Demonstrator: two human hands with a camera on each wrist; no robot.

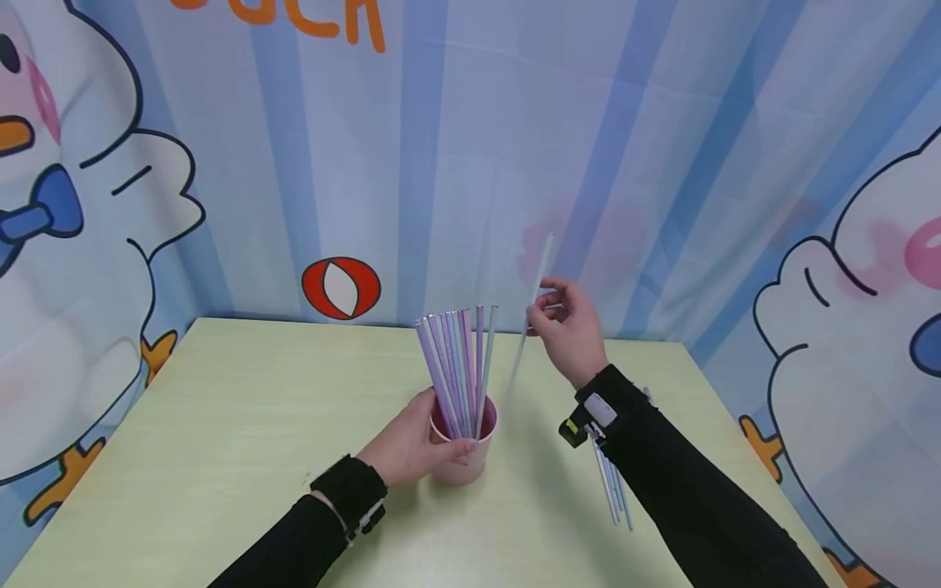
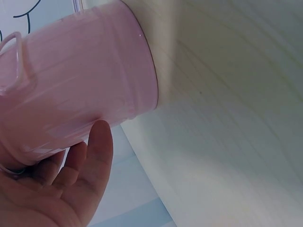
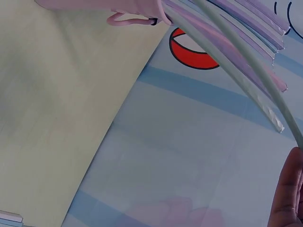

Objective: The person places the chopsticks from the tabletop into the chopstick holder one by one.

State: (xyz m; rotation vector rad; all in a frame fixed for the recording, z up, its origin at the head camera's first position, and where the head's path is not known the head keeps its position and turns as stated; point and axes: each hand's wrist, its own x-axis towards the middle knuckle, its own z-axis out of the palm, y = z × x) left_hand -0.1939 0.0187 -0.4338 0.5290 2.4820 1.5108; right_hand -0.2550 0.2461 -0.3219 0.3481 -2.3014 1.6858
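Note:
A pink cup (image 1: 457, 469) with a small handle stands upright on the table, holding a bunch of purple, pink and pale blue straws (image 1: 452, 367) that lean left and look wrapped in clear film. My left hand (image 1: 408, 445) grips the cup, its thumb across the near side; in the left wrist view its fingers lie along the pink wall (image 2: 85, 71). To the right of the cup, my right hand (image 1: 569, 335) pinches one pale straw (image 1: 545, 255) between thumb and fingers. That straw (image 3: 265, 78) crosses in front of the others in the right wrist view.
More straws (image 1: 613, 490) lie on the pale wooden table (image 1: 257, 457), partly hidden under my right forearm. Behind the table's far edge hangs a blue striped cloth (image 1: 470, 163) printed with cartoon ducks and a red and white ball (image 1: 341, 288).

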